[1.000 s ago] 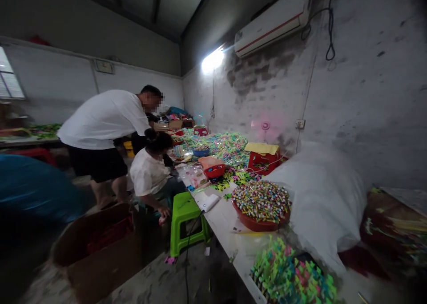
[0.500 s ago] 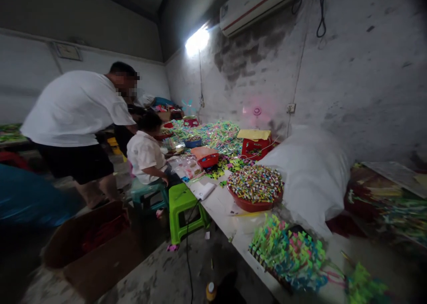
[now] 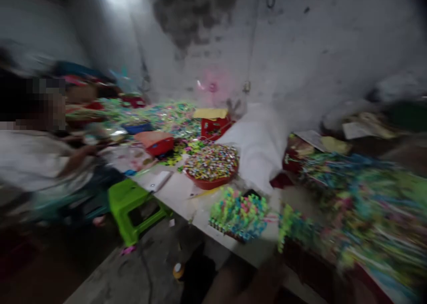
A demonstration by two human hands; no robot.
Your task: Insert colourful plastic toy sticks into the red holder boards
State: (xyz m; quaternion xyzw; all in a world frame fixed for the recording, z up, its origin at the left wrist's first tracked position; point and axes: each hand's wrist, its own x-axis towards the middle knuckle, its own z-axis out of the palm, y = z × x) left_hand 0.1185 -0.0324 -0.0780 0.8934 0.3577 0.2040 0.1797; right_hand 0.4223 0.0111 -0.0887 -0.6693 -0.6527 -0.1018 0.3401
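Neither my left hand nor my right hand can be made out; only dark, blurred skin shows at the bottom edge. On the white table (image 3: 180,195) a red bowl (image 3: 208,184) is heaped with small multicoloured pieces. Nearer to me stands a dense cluster of green, blue and pink pieces (image 3: 238,212). A white device (image 3: 160,180) lies by the table's left edge. Behind the bowl are a red crate (image 3: 213,127) with a yellow sheet on top and a large white sack (image 3: 263,143).
A seated person in a white shirt (image 3: 36,161) is at the left. A green stool (image 3: 128,197) stands beside the table. Tangled coloured strips (image 3: 383,215) fill the right side. A pink fan (image 3: 212,87) is near the wall.
The view has swung right and closer, with blur. The standing person and the cardboard box have left the picture, and more coloured strips show at the right. The seated person's arm is now raised forward.
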